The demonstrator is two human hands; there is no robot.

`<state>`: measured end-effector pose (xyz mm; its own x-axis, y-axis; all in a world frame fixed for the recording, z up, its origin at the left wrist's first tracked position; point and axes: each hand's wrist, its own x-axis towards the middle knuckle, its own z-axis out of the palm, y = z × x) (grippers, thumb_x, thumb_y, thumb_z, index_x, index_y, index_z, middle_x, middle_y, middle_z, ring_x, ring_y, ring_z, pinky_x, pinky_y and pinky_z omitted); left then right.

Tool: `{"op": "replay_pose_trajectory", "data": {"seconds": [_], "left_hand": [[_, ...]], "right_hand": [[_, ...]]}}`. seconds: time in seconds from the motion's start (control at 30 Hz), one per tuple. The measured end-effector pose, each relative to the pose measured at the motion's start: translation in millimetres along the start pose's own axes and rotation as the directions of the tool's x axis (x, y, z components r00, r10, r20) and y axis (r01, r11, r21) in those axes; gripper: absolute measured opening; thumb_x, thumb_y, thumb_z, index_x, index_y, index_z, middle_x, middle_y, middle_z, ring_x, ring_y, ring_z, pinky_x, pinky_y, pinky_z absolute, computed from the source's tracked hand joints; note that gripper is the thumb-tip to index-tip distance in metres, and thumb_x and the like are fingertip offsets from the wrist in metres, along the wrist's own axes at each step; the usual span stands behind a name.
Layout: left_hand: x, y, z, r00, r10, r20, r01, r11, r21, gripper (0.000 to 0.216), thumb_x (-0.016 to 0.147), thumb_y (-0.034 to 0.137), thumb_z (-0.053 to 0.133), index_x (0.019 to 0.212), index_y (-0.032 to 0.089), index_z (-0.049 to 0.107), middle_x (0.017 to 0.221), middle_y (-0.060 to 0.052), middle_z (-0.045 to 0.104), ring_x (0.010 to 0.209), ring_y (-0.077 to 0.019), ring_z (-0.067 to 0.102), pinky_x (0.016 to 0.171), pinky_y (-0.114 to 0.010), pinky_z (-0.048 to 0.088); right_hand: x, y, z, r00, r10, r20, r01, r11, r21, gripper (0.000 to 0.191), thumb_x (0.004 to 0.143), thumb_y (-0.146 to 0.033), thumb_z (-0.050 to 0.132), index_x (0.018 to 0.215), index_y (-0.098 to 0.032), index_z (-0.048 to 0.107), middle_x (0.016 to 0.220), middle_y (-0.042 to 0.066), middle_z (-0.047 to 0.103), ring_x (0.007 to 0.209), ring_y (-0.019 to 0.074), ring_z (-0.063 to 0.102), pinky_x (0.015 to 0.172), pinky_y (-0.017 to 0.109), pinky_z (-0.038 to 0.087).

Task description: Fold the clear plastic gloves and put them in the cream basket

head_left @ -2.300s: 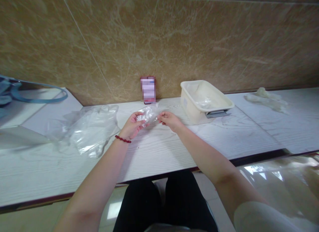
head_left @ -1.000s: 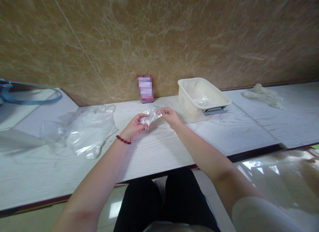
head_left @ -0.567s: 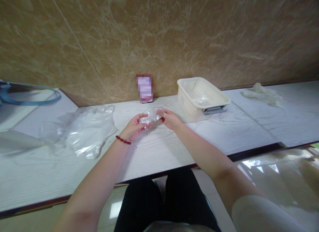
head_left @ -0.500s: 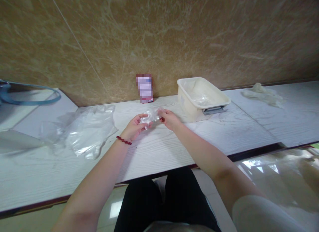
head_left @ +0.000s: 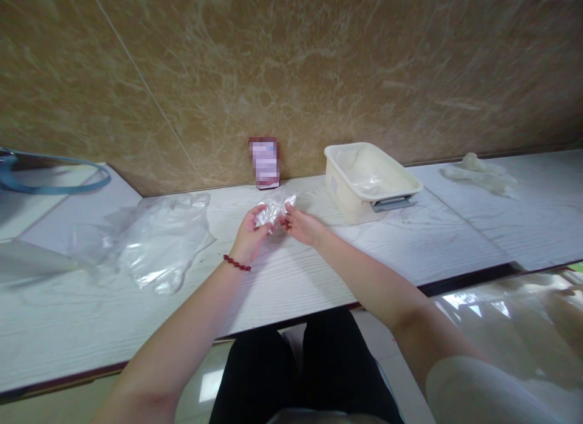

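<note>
Crumpled clear plastic [head_left: 274,205], centre of the frame, gripped by the left hand [head_left: 250,234] and pinched at its right edge by the right hand [head_left: 299,224], over the counter [head_left: 282,284]; cream tub [head_left: 347,198] right of centre.

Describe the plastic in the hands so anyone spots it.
White counter along the brown marbled wall; find the phone propped against it. Just in front, the left hand and right hand meet at the crumpled clear plastic. It alone is held, unlike the spread plastic farther left.

left hand [head_left: 252,232]: curled | right hand [head_left: 298,224]: pinching, close beside | forearms [head_left: 194,318]: angled inward
</note>
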<state>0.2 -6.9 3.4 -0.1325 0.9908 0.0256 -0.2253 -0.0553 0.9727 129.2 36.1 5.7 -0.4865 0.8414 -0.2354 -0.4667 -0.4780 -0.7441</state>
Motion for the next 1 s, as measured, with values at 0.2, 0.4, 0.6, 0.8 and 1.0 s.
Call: {"op": "replay_pose_trajectory", "data": {"seconds": [0.2,0.4,0.6,0.8,1.0], "left_hand": [[1,-11,-2,0.995,0.079,0.061,-0.086,0.989,0.121,0.05,0.061,0.012,0.059,0.108,0.02,0.046,0.081,0.0,0.058,0.058,-0.0066,0.053,0.057,-0.019,0.042],[-2,-15,3,0.984,0.107,0.139,-0.127,0.981,0.144,0.05,0.063,0.015,0.061,0.11,0.021,0.045,0.093,-0.003,0.059,0.069,-0.0098,0.056,0.064,-0.022,0.045],[-6,-3,1,0.984,0.048,0.171,-0.049,0.999,-0.002,0.071,0.058,0.016,0.068,0.12,0.029,0.034,0.102,-0.003,0.056,0.081,-0.0132,0.057,0.073,-0.028,0.045],[5,8,-15,0.964,-0.212,0.163,0.226,0.971,-0.075,0.037,0.065,0.031,0.062,0.098,0.013,0.056,0.077,-0.004,0.062,0.066,-0.0128,0.057,0.059,-0.024,0.044],[5,5,-14,0.939,-0.306,0.159,0.316,0.947,-0.049,0.025,0.057,0.024,0.069,0.076,0.012,0.059,0.067,-0.002,0.062,0.058,-0.0114,0.056,0.057,-0.023,0.042]], "right_hand": [[4,10,-2,0.992,-0.098,0.078,0.108,0.985,-0.136,0.028,0.061,-0.038,0.066,0.065,-0.016,0.049,0.052,-0.004,0.051,0.049,0.0066,0.046,0.05,0.02,0.037],[9,15,-1,0.979,-0.204,-0.002,0.198,0.951,-0.238,0.029,0.065,-0.044,0.059,0.07,-0.017,0.049,0.048,-0.006,0.046,0.045,0.0078,0.043,0.047,0.022,0.038],[12,11,-10,0.964,-0.261,-0.049,0.203,0.844,-0.496,0.027,0.07,-0.042,0.054,0.071,-0.016,0.055,0.057,-0.003,0.053,0.054,0.0091,0.048,0.052,0.022,0.039],[4,4,-15,0.96,-0.258,0.107,0.258,0.672,-0.695,0.028,0.063,-0.043,0.061,0.075,-0.018,0.058,0.07,0.0,0.06,0.062,0.0106,0.051,0.057,0.022,0.04],[-7,1,-9,0.965,-0.16,0.209,0.262,0.492,-0.83,0.034,0.066,-0.05,0.055,0.058,-0.016,0.052,0.042,-0.004,0.044,0.039,0.0066,0.038,0.038,0.02,0.027]]}}
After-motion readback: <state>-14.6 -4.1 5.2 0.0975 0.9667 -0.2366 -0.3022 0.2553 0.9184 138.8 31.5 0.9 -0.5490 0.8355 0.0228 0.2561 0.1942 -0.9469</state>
